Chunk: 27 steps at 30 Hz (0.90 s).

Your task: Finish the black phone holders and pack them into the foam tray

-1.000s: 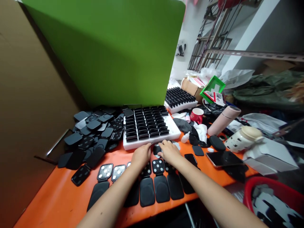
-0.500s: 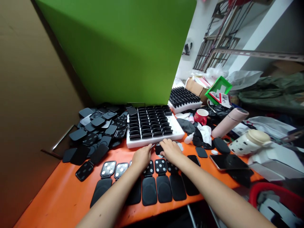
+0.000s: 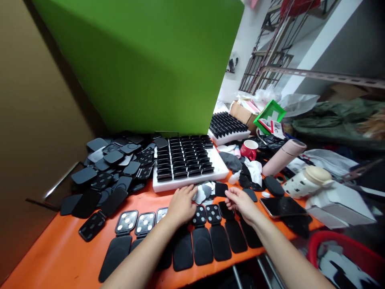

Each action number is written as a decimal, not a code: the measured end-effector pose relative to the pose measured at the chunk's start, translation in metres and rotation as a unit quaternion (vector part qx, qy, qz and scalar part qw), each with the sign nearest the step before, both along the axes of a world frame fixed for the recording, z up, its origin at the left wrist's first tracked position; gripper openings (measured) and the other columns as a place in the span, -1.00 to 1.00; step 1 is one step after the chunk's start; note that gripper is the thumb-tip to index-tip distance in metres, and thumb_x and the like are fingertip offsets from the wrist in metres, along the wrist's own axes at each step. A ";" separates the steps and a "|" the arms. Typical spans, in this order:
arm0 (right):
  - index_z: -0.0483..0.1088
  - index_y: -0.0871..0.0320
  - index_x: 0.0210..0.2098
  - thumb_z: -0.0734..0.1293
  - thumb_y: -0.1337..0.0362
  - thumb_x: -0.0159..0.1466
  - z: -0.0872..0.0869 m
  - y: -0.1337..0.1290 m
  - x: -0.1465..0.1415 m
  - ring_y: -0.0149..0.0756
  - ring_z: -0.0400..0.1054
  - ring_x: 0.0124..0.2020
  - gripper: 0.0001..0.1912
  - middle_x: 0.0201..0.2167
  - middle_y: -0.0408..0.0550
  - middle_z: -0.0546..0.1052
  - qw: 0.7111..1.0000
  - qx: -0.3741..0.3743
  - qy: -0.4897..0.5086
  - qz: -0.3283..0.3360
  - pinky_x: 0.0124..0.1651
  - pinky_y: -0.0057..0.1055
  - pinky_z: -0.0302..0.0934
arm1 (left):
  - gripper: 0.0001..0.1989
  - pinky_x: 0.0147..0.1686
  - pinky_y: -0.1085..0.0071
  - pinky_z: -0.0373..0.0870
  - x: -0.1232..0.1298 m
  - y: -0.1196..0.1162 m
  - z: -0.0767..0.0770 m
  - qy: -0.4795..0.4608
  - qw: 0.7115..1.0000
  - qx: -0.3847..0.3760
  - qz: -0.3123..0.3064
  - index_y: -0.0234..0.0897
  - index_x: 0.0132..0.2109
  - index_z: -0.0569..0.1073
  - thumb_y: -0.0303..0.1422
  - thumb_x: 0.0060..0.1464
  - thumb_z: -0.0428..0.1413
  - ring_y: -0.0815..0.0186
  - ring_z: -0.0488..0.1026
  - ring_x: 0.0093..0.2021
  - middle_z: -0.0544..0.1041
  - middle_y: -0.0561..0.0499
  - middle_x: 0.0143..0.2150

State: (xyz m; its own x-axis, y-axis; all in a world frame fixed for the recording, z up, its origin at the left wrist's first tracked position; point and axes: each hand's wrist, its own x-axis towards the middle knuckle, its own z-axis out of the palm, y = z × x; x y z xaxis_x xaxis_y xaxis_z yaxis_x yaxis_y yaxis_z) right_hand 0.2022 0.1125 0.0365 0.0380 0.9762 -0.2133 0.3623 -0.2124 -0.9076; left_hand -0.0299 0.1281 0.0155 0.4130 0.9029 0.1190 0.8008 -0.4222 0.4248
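My right hand [image 3: 243,205] pinches the corner of a small black square sheet [image 3: 221,190] between thumb and fingers, above the orange table. My left hand [image 3: 182,205] lies with its fingers stretched out, beside a loose heap of white and grey backing pieces [image 3: 204,192]. Below the hands runs a row of unfolded black folding pads; one flat half [image 3: 203,245] lies toward me. Their upper halves carry dots, such as this dotted square [image 3: 213,213] near my right hand. My left hand and forearm cover part of the row.
A white foam tray [image 3: 221,162] holds rows of upright black pieces. Left of it lies a pile of black pads [image 3: 112,156]. At right are a red mug [image 3: 249,150], a pink bottle [image 3: 282,157], a phone [image 3: 282,206] and a red basin [image 3: 313,251].
My right hand has moved right with the black sheet, away from my left hand. My left hand's fingers have spread over the table beside the backing pieces. The view has shifted slightly.
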 end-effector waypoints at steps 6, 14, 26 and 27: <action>0.28 0.18 -0.46 0.29 0.03 0.10 -0.007 -0.032 0.031 -0.50 0.16 -0.59 -0.69 -0.60 -0.24 0.28 0.995 -0.045 0.086 -0.036 -0.57 -0.57 0.01 | -0.68 -0.06 0.36 0.28 0.027 -0.065 0.009 -0.036 0.993 -0.019 -0.110 -0.11 -0.03 0.38 -0.44 0.08 -0.08 0.29 0.37 -0.09 0.47 0.07 -0.06; 0.27 0.16 -0.43 0.22 0.10 0.17 -0.020 -0.035 0.004 -0.39 0.26 -0.46 -0.76 -0.47 -0.15 0.38 0.996 -0.015 -0.027 0.085 -0.37 -0.45 0.16 | -0.51 0.16 0.08 -0.02 0.045 -0.116 -0.011 -0.010 0.983 -0.029 -0.184 -0.18 0.20 0.14 -0.16 0.16 -0.12 0.12 0.09 0.21 0.16 -0.02 0.24; 0.26 0.15 -0.52 0.16 0.28 0.21 -0.042 -0.036 -0.011 -0.31 0.25 -0.29 -0.81 -0.40 -0.10 0.36 0.969 0.081 -0.205 0.115 -0.17 -0.37 0.12 | -0.47 0.19 0.10 -0.10 0.042 -0.118 -0.020 -0.006 0.984 -0.038 -0.172 -0.14 0.22 0.09 -0.05 0.17 -0.19 0.19 0.02 0.24 0.09 0.02 0.27; 0.27 0.15 -0.51 0.15 0.28 0.22 -0.041 -0.037 -0.011 -0.30 0.26 -0.29 -0.81 -0.40 -0.09 0.36 0.967 0.081 -0.212 0.113 -0.17 -0.37 0.12 | -0.47 0.19 0.11 -0.10 0.042 -0.117 -0.019 -0.007 0.985 -0.036 -0.171 -0.14 0.22 0.10 -0.06 0.16 -0.18 0.18 0.02 0.24 0.09 0.02 0.27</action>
